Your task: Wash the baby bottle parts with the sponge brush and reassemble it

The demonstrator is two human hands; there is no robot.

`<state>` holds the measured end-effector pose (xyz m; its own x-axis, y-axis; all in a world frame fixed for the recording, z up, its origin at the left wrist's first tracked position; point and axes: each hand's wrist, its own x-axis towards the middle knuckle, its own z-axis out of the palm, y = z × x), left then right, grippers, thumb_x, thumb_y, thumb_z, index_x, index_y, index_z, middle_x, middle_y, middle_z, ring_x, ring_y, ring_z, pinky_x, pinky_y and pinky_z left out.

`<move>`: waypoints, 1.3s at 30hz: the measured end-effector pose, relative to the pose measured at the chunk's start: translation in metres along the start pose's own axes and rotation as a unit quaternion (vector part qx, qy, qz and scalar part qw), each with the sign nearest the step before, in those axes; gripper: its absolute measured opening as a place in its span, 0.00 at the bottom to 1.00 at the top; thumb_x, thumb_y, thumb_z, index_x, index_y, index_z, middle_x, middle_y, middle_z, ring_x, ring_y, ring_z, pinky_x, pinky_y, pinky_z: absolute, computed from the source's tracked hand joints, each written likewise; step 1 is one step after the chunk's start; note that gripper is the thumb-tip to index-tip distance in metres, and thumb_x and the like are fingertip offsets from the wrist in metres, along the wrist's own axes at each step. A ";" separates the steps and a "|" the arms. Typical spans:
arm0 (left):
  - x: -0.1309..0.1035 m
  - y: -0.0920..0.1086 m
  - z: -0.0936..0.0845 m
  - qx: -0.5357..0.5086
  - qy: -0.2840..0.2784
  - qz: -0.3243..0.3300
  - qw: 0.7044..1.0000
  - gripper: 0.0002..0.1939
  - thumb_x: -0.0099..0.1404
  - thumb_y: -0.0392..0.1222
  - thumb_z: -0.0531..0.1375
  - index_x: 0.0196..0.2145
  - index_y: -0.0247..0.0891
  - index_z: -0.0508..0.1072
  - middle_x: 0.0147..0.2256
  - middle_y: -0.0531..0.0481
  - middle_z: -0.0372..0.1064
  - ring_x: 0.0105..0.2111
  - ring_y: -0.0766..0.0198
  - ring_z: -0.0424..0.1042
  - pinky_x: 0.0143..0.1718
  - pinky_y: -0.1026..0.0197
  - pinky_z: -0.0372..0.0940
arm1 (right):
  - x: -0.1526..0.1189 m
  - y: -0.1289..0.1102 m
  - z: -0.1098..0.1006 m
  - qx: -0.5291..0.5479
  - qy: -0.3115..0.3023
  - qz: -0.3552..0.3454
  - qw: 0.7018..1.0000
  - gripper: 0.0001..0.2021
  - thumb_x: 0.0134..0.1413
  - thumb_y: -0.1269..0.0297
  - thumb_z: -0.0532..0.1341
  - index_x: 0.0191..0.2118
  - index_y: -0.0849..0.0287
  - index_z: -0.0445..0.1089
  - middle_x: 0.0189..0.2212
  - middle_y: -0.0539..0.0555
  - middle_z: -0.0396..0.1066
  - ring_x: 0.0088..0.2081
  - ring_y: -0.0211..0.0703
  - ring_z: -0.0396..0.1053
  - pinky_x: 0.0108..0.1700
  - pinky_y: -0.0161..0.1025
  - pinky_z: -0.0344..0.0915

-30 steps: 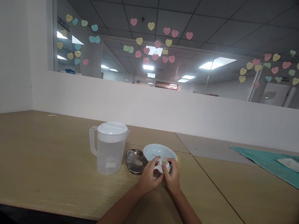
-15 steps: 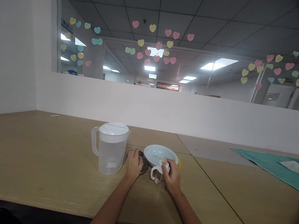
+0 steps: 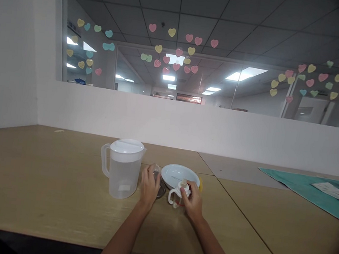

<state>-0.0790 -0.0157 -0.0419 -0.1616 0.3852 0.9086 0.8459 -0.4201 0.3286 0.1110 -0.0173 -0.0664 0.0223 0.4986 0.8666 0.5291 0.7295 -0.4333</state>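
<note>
From where I'm standing, the person's right hand (image 3: pixel 193 204) is gripping a small handled bottle (image 3: pixel 179 196) on the table (image 3: pixel 73 205), its thumb pressing the near side of the white collar (image 3: pixel 184 189) and its fingers wrapping the far side. The bottle is sitting to the left of that palm, roughly upright, with a pale teat (image 3: pixel 184 182) poking up just beyond the thumb and one white handle (image 3: pixel 171 197) curving out toward the other hand. The left hand (image 3: pixel 149 187) is curling around a clear cap (image 3: pixel 157 169), which is showing between the thumb and the raised fingers; I can't tell exactly where the fingertips are touching it.

That hand is hiding much of the steel tray (image 3: pixel 161 190), leaving only its right part showing. The bottle and right hand are covering the near edge of the white bowl (image 3: pixel 179 171), where a thin item is lying, too faint to make out. Something yellow (image 3: pixel 201 184) is peeking out behind the right hand, mostly blocked. The lidded jug (image 3: pixel 123 174) is standing just left of the left hand. Off to the right, a teal cloth (image 3: pixel 291 182) is running out of view.
</note>
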 end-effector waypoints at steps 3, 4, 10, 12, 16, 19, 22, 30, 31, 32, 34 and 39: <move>-0.005 0.021 0.000 -0.116 0.058 0.103 0.986 0.21 0.65 0.39 0.55 0.55 0.37 0.57 0.50 0.38 0.61 0.52 0.54 0.64 0.51 0.50 0.63 | 0.000 -0.001 0.001 -0.001 0.000 -0.006 1.000 0.11 0.55 0.58 0.59 0.42 0.57 0.65 0.35 0.53 0.68 0.36 0.42 0.66 0.38 0.38 0.64; -0.007 0.028 0.001 -0.145 0.054 0.133 0.979 0.22 0.65 0.38 0.56 0.55 0.37 0.56 0.51 0.38 0.61 0.53 0.54 0.63 0.52 0.50 0.63 | 0.000 -0.002 0.001 -0.004 0.000 -0.011 1.000 0.12 0.55 0.58 0.59 0.42 0.57 0.65 0.35 0.53 0.69 0.36 0.42 0.67 0.38 0.38 0.64; -0.015 0.045 0.009 -0.197 -0.062 0.199 0.958 0.20 0.67 0.36 0.52 0.56 0.37 0.56 0.55 0.37 0.59 0.57 0.55 0.60 0.55 0.49 0.62 | 0.000 -0.004 0.004 -0.033 0.020 -0.017 0.999 0.14 0.54 0.57 0.57 0.44 0.59 0.65 0.35 0.55 0.71 0.34 0.45 0.69 0.34 0.39 0.66; -0.016 0.045 0.009 -0.199 -0.104 0.188 0.956 0.20 0.68 0.37 0.50 0.57 0.38 0.57 0.58 0.37 0.56 0.59 0.55 0.57 0.57 0.49 0.60 | -0.001 -0.002 0.005 -0.040 0.023 -0.005 0.999 0.19 0.53 0.56 0.57 0.49 0.60 0.63 0.37 0.57 0.72 0.35 0.46 0.70 0.34 0.39 0.67; -0.019 0.045 0.006 -0.226 -0.197 0.155 0.941 0.22 0.70 0.39 0.47 0.60 0.41 0.56 0.64 0.39 0.44 0.62 0.53 0.53 0.59 0.49 0.57 | -0.003 0.000 0.004 -0.028 -0.002 -0.009 1.000 0.23 0.55 0.55 0.55 0.53 0.61 0.59 0.43 0.60 0.71 0.40 0.48 0.70 0.38 0.41 0.68; -0.022 0.046 0.005 -0.250 -0.229 0.134 0.931 0.24 0.70 0.41 0.48 0.62 0.41 0.53 0.65 0.39 0.39 0.62 0.54 0.52 0.60 0.50 0.55 | -0.002 -0.002 0.002 -0.014 -0.015 0.000 1.000 0.20 0.57 0.55 0.54 0.52 0.60 0.60 0.43 0.58 0.71 0.41 0.47 0.70 0.40 0.42 0.67; -0.025 0.047 0.004 -0.259 -0.234 0.122 0.929 0.25 0.69 0.41 0.49 0.63 0.41 0.51 0.66 0.40 0.37 0.62 0.53 0.51 0.61 0.49 0.54 | -0.001 -0.004 0.000 -0.010 -0.018 0.020 1.000 0.15 0.60 0.55 0.51 0.46 0.58 0.64 0.37 0.55 0.71 0.37 0.44 0.69 0.38 0.40 0.66; -0.032 0.046 0.012 -0.262 -0.208 0.099 0.937 0.23 0.70 0.40 0.47 0.62 0.42 0.54 0.62 0.41 0.51 0.62 0.56 0.53 0.60 0.47 0.55 | -0.004 -0.004 0.002 -0.008 -0.006 0.033 0.999 0.13 0.60 0.55 0.51 0.42 0.58 0.65 0.34 0.54 0.71 0.34 0.42 0.68 0.35 0.37 0.64; -0.032 0.046 0.012 -0.263 -0.205 0.095 0.938 0.22 0.70 0.40 0.46 0.61 0.42 0.56 0.61 0.42 0.54 0.61 0.57 0.54 0.60 0.47 0.56 | -0.004 -0.004 0.001 -0.007 -0.004 0.033 0.999 0.13 0.60 0.56 0.51 0.42 0.58 0.65 0.35 0.54 0.71 0.34 0.42 0.68 0.35 0.37 0.64; -0.032 0.046 0.013 -0.264 -0.203 0.092 0.938 0.22 0.71 0.39 0.46 0.61 0.41 0.57 0.60 0.42 0.56 0.60 0.57 0.55 0.59 0.46 0.56 | -0.004 -0.004 0.001 -0.006 -0.004 0.033 0.999 0.13 0.60 0.56 0.51 0.42 0.58 0.65 0.35 0.54 0.71 0.34 0.42 0.68 0.35 0.37 0.64; -0.031 0.047 0.012 -0.269 -0.199 0.088 0.938 0.21 0.71 0.40 0.46 0.60 0.42 0.58 0.58 0.42 0.58 0.59 0.57 0.57 0.59 0.46 0.57 | -0.004 -0.005 0.001 -0.003 -0.003 0.034 0.999 0.13 0.60 0.56 0.51 0.42 0.58 0.65 0.35 0.54 0.71 0.34 0.42 0.68 0.35 0.37 0.64; -0.028 0.049 0.010 -0.285 -0.197 0.080 0.935 0.20 0.70 0.40 0.47 0.59 0.44 0.60 0.55 0.43 0.60 0.56 0.58 0.60 0.57 0.48 0.59 | -0.005 -0.006 0.000 0.003 0.000 0.038 0.999 0.13 0.60 0.55 0.51 0.40 0.58 0.65 0.33 0.54 0.71 0.32 0.42 0.68 0.34 0.37 0.63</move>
<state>-0.0282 -0.0391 -0.0538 0.2383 0.5058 0.8291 0.4177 -0.8240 0.3827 0.1076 -0.0235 -0.0679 0.0624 0.5520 0.8315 0.5216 0.6923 -0.4987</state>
